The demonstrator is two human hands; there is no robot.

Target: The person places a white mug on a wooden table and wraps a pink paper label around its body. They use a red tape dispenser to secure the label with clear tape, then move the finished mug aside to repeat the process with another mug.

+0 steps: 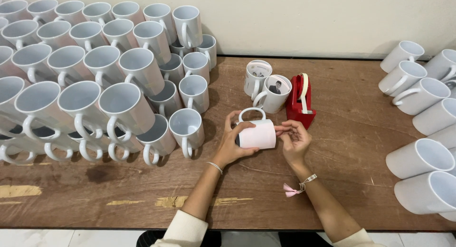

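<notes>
hands [232,145] [294,140] hold one mug [256,133]; two wrapped mugs [266,88] beside.

Single view only: head-worn camera, above near edge of bench [332,180], tilted steeply down and forward toward far edge and pale wall [308,19]. Close range: forearms enter from bottom of frame, hands at centre. Frame spans bench from near edge to far edge; left and right ends cut off. Strip of pale floor [71,237] visible below near edge. Wide-angle lens bends frame edges.
</notes>
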